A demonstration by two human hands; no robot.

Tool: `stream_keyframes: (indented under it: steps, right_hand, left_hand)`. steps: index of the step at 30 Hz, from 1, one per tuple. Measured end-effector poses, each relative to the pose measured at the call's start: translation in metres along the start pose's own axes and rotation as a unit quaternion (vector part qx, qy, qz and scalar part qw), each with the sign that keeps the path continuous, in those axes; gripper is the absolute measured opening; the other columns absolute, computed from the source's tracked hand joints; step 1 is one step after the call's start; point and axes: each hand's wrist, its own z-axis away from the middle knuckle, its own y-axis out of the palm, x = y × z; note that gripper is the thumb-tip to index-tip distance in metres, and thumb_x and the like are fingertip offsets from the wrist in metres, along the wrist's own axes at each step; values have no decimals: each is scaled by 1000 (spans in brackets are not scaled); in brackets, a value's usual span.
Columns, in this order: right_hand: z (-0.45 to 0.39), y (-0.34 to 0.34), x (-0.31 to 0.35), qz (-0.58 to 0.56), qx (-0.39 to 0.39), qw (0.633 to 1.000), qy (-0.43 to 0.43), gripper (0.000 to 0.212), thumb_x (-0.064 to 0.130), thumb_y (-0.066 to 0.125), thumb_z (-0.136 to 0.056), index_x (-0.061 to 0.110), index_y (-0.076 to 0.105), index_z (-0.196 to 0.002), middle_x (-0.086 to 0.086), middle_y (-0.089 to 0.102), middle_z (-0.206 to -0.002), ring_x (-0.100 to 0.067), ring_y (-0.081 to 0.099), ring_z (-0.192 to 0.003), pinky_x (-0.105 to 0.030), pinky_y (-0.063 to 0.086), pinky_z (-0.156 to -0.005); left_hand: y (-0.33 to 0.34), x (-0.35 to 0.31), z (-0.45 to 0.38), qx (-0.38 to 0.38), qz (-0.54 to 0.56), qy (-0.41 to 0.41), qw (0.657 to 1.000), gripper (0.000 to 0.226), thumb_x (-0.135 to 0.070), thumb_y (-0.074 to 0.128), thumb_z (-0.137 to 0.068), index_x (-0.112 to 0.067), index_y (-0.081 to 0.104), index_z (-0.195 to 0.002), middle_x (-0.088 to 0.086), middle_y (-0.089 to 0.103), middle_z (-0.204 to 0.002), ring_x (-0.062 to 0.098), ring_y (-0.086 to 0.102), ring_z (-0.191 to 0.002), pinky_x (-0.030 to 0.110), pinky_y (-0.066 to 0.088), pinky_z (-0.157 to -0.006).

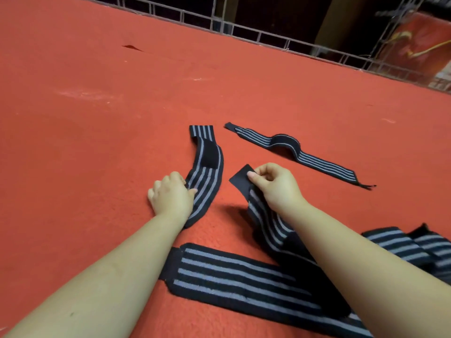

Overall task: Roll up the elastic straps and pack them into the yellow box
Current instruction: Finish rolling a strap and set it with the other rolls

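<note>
Several black elastic straps with grey stripes lie on a red felt table. My left hand [170, 197] holds the near part of a curved strap [207, 164] with its fingers curled at the strap's left edge. My right hand [273, 185] pinches the plain black end of a second strap [266, 223], lifted a little off the felt. A third strap [292, 150] lies flat with a hump further back on the right. A wide strap [239, 281] lies nearest me, under my right forearm. No yellow box is in view.
More striped strap material [415, 245] is bunched at the right edge. The red felt [97, 118] stretches far to the left and back. A metal grid fence [268, 37] runs along the table's far edge, with a dark room behind it.
</note>
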Motion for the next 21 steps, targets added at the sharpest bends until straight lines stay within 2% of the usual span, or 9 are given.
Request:
stream_keyframes:
  steps: [3,6,8,11,13,15,17,19,21]
  right_hand:
    - [11,-26,5,-6,12,1000,-17,18,22,67,-87,19,56,-73,6,51,-63,-6,43,-54,-13,34,-52]
    - [25,-35,13,-33,25,998,-40,17,21,68,-86,17,58,-74,4,54,-65,-5,44,-56,-14,36,-54]
    - [36,-36,20,-69,23,996,-50,17,24,67,-87,16,59,-74,4,55,-65,-5,46,-57,-16,38,-56]
    - [51,-42,28,-116,35,992,-19,29,43,65,-85,17,59,-76,9,56,-65,0,49,-57,-16,41,-59]
    - [60,-51,24,-100,123,986,44,54,68,68,-66,19,62,-85,7,64,-77,-7,57,-71,-29,49,-74]
    - [71,-66,15,6,246,964,100,66,74,71,-52,19,65,-87,4,67,-83,-14,62,-78,-37,49,-82]
    - [82,-85,2,93,353,918,157,47,57,77,-62,18,66,-86,5,70,-82,-15,66,-79,-34,51,-84]
    - [93,-102,-9,97,437,867,220,22,23,76,-76,13,67,-93,-1,74,-86,-18,69,-82,-38,50,-94]
    - [103,-118,-16,91,478,836,253,16,5,70,-80,7,68,-95,-6,73,-86,-21,68,-85,-40,48,-98]
  left_hand:
    - [-17,-20,19,-58,122,77,988,41,-44,60,-86,-19,57,-118,3,57,-121,24,45,-119,35,25,-102]
    - [-47,-54,55,172,369,108,907,34,-46,54,-89,-16,65,-99,-2,69,-97,14,62,-89,28,44,-83]
    - [-60,-65,76,272,412,97,864,29,-37,61,-87,-9,66,-93,0,70,-83,9,65,-70,25,50,-71]
    - [-75,-65,89,219,480,92,844,19,-20,66,-86,-3,60,-78,2,63,-64,4,58,-51,20,49,-54]
    - [-86,-64,92,181,526,85,826,14,-17,63,-88,-8,58,-80,2,60,-65,2,55,-46,15,46,-48]
    - [-95,-61,92,145,555,76,816,11,-15,60,-90,-10,57,-81,2,58,-66,-1,52,-44,13,45,-46]
    - [-99,-54,89,103,559,58,821,14,-15,60,-91,-14,55,-77,2,57,-67,-2,51,-42,12,44,-45]
    - [-100,-43,84,60,572,15,818,22,-16,59,-92,-14,48,-73,3,54,-67,-1,50,-42,12,45,-45]
    - [-100,-31,80,26,602,-33,797,28,-15,56,-94,-16,42,-70,2,50,-67,1,48,-45,11,45,-45]
